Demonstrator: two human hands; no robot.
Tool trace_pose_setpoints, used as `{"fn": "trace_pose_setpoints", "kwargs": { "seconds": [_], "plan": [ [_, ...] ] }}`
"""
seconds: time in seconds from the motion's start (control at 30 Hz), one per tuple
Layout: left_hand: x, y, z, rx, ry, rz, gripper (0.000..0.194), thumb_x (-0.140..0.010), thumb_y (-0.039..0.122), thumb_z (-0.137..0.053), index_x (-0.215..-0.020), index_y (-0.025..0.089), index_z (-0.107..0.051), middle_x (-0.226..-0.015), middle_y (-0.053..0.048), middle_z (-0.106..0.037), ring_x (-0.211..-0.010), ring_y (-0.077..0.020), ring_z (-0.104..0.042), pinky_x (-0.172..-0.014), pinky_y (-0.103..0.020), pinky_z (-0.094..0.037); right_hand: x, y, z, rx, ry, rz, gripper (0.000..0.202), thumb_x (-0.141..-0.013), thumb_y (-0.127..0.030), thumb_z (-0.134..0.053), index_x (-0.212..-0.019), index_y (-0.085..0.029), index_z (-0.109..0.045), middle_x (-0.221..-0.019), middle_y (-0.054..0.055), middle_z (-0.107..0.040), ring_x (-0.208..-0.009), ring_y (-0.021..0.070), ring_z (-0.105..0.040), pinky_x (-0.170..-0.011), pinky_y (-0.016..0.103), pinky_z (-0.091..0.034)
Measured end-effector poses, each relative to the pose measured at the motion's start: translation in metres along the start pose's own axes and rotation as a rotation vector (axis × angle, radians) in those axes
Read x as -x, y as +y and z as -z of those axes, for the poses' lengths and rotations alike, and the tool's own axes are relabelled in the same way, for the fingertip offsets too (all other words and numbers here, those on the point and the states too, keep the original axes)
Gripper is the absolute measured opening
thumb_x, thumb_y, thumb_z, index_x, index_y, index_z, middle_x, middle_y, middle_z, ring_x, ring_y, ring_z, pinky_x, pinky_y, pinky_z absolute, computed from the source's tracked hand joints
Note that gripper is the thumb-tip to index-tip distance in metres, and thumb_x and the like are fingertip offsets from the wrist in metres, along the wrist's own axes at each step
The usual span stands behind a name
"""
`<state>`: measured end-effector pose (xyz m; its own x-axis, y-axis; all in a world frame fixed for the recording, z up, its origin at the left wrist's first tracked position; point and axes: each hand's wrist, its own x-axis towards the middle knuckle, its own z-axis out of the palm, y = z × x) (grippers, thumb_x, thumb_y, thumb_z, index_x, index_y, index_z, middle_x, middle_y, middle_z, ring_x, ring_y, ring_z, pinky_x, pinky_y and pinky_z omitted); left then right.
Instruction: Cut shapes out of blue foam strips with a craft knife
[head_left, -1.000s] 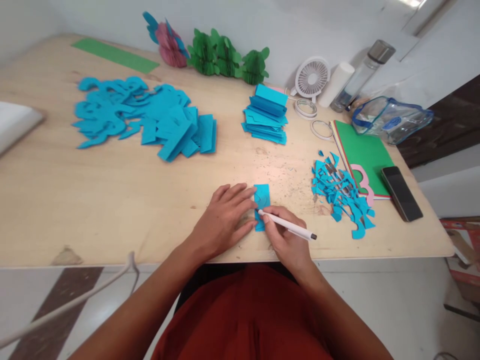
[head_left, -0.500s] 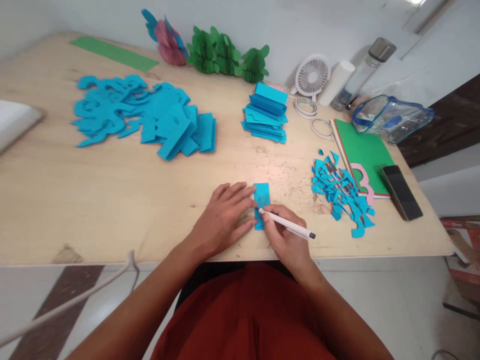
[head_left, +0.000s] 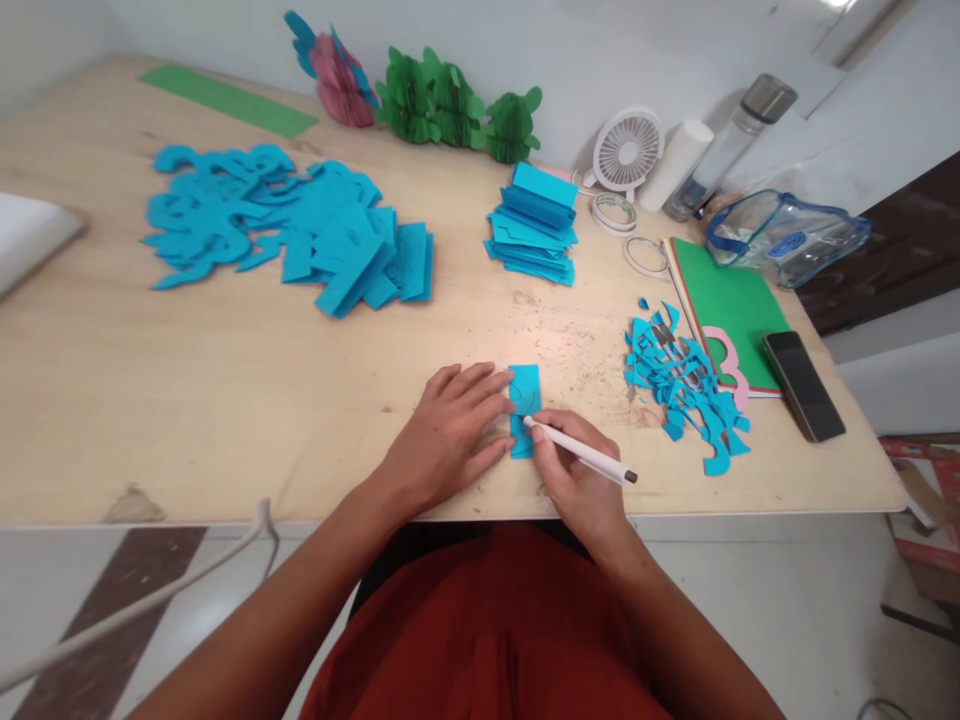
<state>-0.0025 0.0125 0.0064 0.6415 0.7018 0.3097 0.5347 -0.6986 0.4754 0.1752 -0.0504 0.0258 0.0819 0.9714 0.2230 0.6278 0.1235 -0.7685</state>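
A small blue paper rectangle (head_left: 525,390) with a curved line drawn on it lies near the table's front edge. My left hand (head_left: 448,430) rests flat beside it, fingers spread, the fingertips touching its left edge. In my right hand (head_left: 581,475) is a white pen (head_left: 589,456), its tip on or just over the right part of the paper. Further back stands a stack of folded blue paper (head_left: 532,230). Blue cut-out shapes and folded pieces (head_left: 337,235) form a large pile at the back left.
Blue scraps (head_left: 679,375) lie to the right, by a pink cut-out (head_left: 727,360), green sheets (head_left: 731,300) and a phone (head_left: 804,385). Tape rolls (head_left: 613,213), a fan (head_left: 628,150), a bottle (head_left: 731,145) and green paper figures (head_left: 450,105) stand along the wall.
My right hand and the pen have shifted slightly to the right over the paper. My left hand has stayed in place.
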Motion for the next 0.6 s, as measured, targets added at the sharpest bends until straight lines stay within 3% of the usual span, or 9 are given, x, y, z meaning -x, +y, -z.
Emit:
{"fn": "trace_pose_setpoints", "kwargs": {
  "seconds": [0.6],
  "plan": [
    [0.0003,-0.0011,-0.0018,-0.005,0.014,-0.012,0.025,-0.092,0.031,-0.052,-0.111,0.019,-0.063,-0.140,-0.012,-0.056,-0.134,-0.0321,-0.046,-0.109,-0.055,-0.033,0.0054,-0.0001,0.0038,0.031,0.050,0.027,0.015,-0.091,-0.023,-0.053,-0.091,-0.021,-0.068,-0.083,0.004,-0.074,-0.076,0.0180,-0.068,-0.073,0.031,-0.052]
  ]
}}
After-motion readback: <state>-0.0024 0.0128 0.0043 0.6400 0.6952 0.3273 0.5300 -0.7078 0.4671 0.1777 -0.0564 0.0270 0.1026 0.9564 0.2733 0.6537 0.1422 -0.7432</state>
